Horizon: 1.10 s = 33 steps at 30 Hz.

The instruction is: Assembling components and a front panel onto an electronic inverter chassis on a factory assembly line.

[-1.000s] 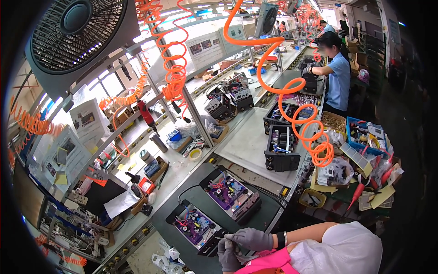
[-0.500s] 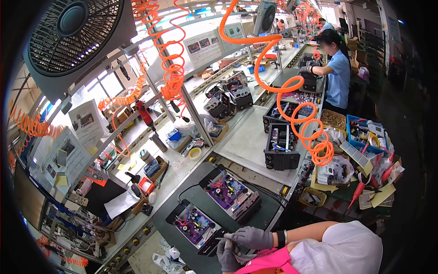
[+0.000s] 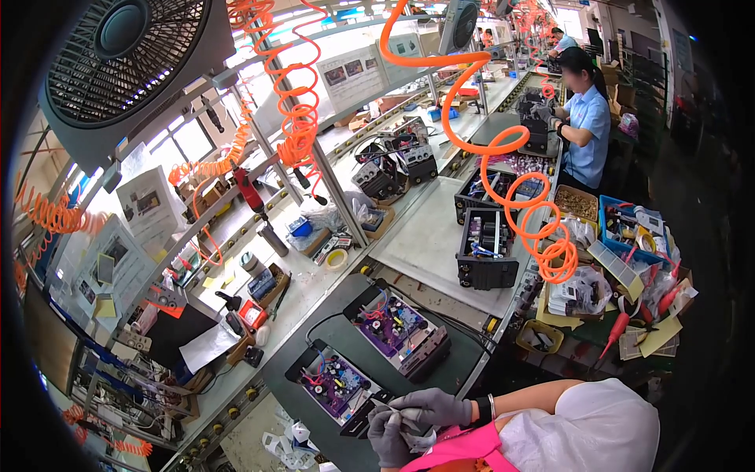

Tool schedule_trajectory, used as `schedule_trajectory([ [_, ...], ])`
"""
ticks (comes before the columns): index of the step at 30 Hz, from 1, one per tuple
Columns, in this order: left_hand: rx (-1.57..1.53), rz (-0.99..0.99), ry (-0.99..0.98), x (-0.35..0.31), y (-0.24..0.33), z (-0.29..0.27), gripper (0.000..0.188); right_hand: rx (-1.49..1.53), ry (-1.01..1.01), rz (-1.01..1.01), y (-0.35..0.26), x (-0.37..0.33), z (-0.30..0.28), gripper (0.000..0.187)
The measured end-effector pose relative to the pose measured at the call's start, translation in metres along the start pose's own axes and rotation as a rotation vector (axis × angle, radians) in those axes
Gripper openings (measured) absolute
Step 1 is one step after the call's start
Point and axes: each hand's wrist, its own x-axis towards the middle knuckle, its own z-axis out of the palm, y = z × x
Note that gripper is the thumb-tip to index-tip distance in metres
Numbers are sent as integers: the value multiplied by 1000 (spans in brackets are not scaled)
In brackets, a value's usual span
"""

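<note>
Close in front of me at the lower edge, my left hand [image 3: 388, 440] and my right hand [image 3: 435, 408] wear grey gloves. Their fingers come together, closed on a pale, thin, crumpled sheet-like piece [image 3: 422, 443]; its exact kind is unclear. Just beyond my hands is an open black unit [image 3: 338, 387] with a purple circuit board, small parts and coloured wires. A second such unit [image 3: 397, 330] stands beside it, farther off to the right. Both rest on a dark green mat [image 3: 311, 341].
Black-cased units [image 3: 487, 250] stand ahead on the line under a coiled orange hose [image 3: 503, 143]. At right are a yellow tray [image 3: 539, 337] and a blue bin [image 3: 629, 236] of parts. A red power screwdriver [image 3: 249, 191] hangs at left. A co-worker [image 3: 586, 118] works farther up.
My hands shift slightly and turn the pale piece, so more of it shows between and below the fingers. The co-worker straightens a little. The units by me stay put.
</note>
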Motion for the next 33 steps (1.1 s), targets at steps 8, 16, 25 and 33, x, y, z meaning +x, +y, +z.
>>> schedule_trajectory([
  [8,-573,-246,128,14,32,-11,17,119,434,159,43,10,-24,23],
  [16,-523,-74,-153,18,79,-122,8,9,554,292,30,6,-91,19],
  [25,501,-43,-136,-11,38,-38,19,-706,-183,-487,-36,26,-4,21],
  [33,477,33,-45,-33,29,-98,19,-376,-205,42,12,12,-5,47],
])
